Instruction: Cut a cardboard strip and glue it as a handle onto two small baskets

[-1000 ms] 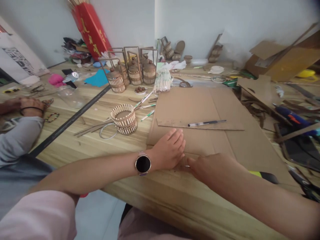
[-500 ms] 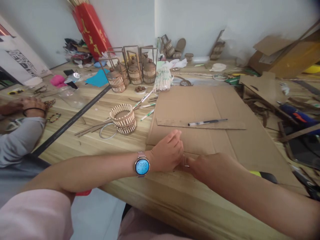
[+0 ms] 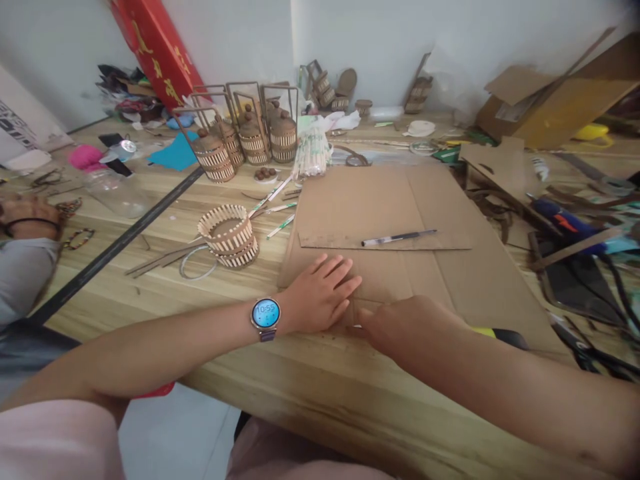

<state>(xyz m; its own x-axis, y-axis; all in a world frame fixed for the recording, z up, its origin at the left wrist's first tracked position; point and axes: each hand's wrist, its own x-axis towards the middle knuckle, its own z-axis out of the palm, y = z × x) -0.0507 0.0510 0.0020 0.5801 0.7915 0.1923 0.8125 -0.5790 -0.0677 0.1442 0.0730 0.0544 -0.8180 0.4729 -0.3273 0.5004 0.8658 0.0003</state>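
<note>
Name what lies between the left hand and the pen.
In the head view, only bare cardboard lies between the left hand and the pen, including the near edge of the upper piece.

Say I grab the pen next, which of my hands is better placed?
Probably your left hand: it lies spread open over the cardboard, nearer the pen. Your right hand is curled at the cardboard's near edge, and what it may hold is hidden.

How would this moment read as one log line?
left hand: spread over cardboard; right hand: beside left hand, grip hidden; pen: lying on cardboard; striped basket: left of cardboard
</note>
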